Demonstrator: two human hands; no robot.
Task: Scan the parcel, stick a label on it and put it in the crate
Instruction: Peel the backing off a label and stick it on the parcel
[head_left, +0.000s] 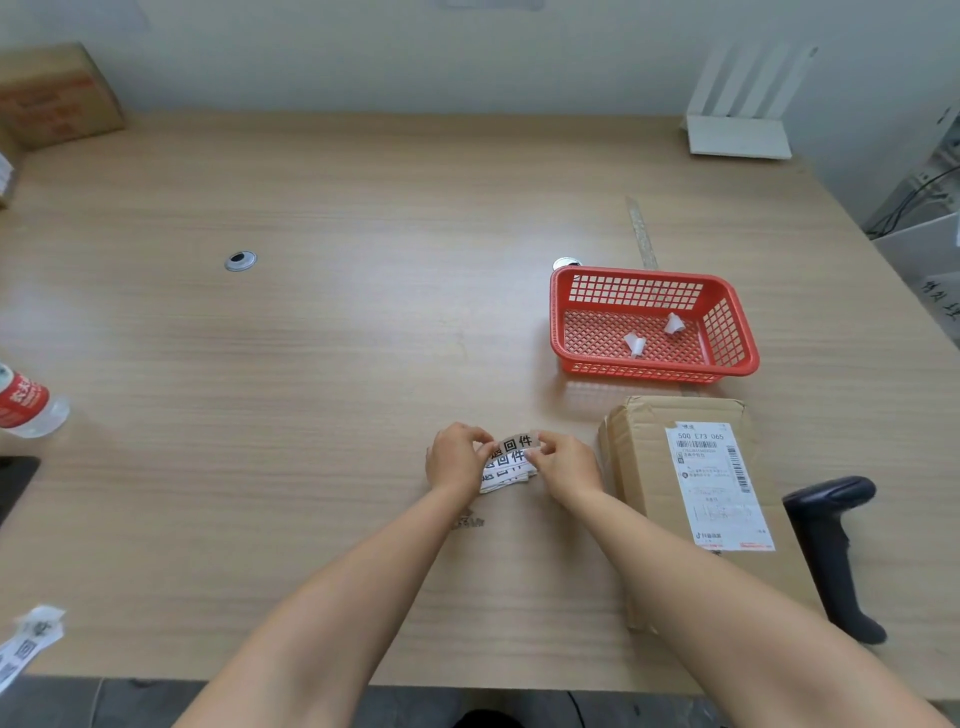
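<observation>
A flat cardboard parcel (644, 467) with a white shipping label (719, 486) lies on the table at the right. Beyond it stands a red plastic crate (737, 338) holding two curled white paper scraps. A black handheld scanner (831, 540) lies to the right of the parcel. My left hand (454, 457) and my right hand (563, 462) meet left of the parcel, both pinching a strip of printed labels (511, 457). The top label is lifted and bent between my fingertips above the rest of the strip.
A water bottle (26, 405) with a red wrapper lies at the left edge. More printed labels (28, 644) sit at the bottom left. A cardboard box (57, 93) stands at the back left, a white router (737, 135) at the back right. The table's front edge runs along the bottom.
</observation>
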